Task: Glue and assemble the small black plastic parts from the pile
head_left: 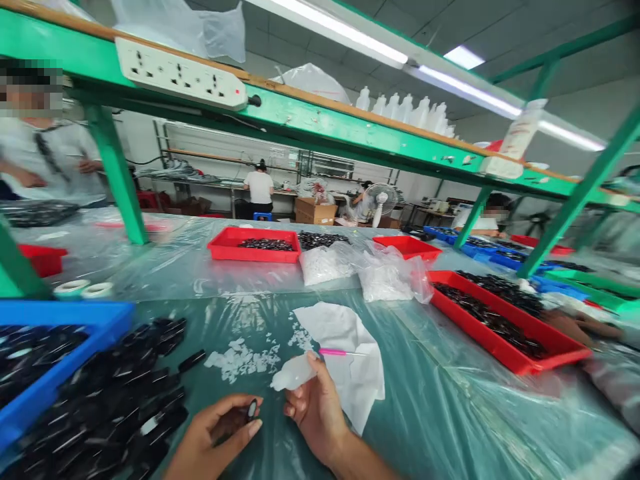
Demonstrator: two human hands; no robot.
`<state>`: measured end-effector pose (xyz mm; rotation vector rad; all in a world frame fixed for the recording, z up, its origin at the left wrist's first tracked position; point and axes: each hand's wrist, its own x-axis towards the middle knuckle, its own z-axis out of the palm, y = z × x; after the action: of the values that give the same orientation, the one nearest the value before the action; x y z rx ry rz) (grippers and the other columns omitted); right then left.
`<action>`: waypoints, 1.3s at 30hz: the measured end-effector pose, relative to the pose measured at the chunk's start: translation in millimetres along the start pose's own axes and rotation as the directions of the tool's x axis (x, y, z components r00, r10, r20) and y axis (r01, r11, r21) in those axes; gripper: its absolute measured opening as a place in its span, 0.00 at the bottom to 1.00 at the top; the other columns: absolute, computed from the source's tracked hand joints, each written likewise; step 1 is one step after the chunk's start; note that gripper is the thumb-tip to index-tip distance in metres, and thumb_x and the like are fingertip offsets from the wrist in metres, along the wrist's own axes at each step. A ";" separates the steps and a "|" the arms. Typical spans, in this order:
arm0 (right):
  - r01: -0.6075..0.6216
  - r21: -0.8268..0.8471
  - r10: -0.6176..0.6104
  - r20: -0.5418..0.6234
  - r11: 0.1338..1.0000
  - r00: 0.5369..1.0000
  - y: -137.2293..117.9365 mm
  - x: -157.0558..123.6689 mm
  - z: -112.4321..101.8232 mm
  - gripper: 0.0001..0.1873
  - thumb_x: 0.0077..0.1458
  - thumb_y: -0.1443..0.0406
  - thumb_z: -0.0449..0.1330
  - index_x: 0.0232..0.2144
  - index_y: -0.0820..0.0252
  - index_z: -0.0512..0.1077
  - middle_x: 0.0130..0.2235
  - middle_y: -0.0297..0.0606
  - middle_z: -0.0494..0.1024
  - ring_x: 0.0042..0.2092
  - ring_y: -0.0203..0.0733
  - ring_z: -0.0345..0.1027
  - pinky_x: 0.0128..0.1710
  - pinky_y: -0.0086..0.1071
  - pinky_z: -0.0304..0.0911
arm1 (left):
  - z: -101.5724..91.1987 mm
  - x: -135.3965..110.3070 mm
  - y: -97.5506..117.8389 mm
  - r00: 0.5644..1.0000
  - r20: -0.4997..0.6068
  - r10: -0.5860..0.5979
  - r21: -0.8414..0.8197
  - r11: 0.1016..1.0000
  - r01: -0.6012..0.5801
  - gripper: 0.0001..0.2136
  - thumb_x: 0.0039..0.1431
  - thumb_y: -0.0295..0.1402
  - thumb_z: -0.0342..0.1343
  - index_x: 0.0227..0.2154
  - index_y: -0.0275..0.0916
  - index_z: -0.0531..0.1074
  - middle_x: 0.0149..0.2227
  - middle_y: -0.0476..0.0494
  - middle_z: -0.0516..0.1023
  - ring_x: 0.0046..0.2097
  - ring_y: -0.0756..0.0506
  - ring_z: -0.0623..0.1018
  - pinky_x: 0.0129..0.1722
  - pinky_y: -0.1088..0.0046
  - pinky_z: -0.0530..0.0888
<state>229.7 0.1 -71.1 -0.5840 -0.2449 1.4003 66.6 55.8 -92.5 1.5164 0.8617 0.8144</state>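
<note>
Between thumb and fingers, my left hand [213, 437] pinches a small black plastic part [251, 409] with a pale oval face. My right hand [320, 407] is closed around a white squeeze bottle [295, 372], tilted with its nozzle toward the left. Just beyond the hands lie small white pieces [245, 360] scattered on the green table cover. A white cloth [350, 333] is spread behind my right hand, with a pink-handled thin tool [335, 352] lying on it. To the left of my left hand is a heap of black parts [110, 407].
A blue tray [113, 317] of black parts stands at left. Red trays [220, 250] and clear bags of white pieces [327, 263] sit farther back; another red tray [537, 365] is at right. A green shelf [320, 123] crosses overhead. A co-worker's hand [583, 327] shows at far right.
</note>
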 end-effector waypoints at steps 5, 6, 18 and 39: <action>-0.045 -0.020 0.044 -0.040 0.999 0.998 2.2 -3.3 -3.5 0.13 0.51 0.56 0.60 0.25 0.60 0.65 0.17 0.27 0.60 0.19 0.29 0.48 0.22 0.27 0.51 | -1.7 -8.1 14.2 0.992 0.122 0.024 -0.003 1.000 -0.024 0.16 0.48 0.40 0.62 0.36 0.33 0.73 0.35 0.41 0.75 0.36 0.46 0.73 0.38 0.73 0.70; -0.058 -0.022 0.056 -0.050 0.998 0.997 1.7 -3.1 -3.6 0.14 0.50 0.56 0.61 0.25 0.59 0.65 0.17 0.27 0.60 0.19 0.30 0.49 0.22 0.27 0.51 | -1.2 -9.2 15.6 0.993 0.114 0.025 -0.009 1.000 -0.025 0.16 0.48 0.39 0.62 0.35 0.32 0.73 0.35 0.41 0.75 0.35 0.47 0.73 0.37 0.74 0.69; -0.106 -0.126 0.102 -0.036 0.986 0.994 1.6 -5.0 -2.2 0.14 0.51 0.56 0.60 0.25 0.59 0.64 0.18 0.27 0.58 0.20 0.30 0.45 0.24 0.29 0.53 | -3.5 -10.6 28.4 0.994 0.074 0.083 0.011 0.996 -0.084 0.11 0.50 0.34 0.61 0.36 0.33 0.74 0.34 0.43 0.74 0.33 0.49 0.70 0.35 0.75 0.67; 0.060 -0.498 -0.101 -0.056 0.865 0.993 4.1 -4.7 -4.6 0.17 0.53 0.52 0.58 0.29 0.61 0.69 0.19 0.27 0.55 0.23 0.31 0.47 0.25 0.27 0.53 | -5.1 -9.8 25.0 0.996 0.077 0.042 0.160 0.986 -0.054 0.11 0.51 0.35 0.60 0.36 0.34 0.74 0.30 0.46 0.73 0.30 0.49 0.68 0.31 0.77 0.64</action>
<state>227.6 -5.3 -76.3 -1.0424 -0.5691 1.2277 59.3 47.8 -67.4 1.7052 0.8566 0.7322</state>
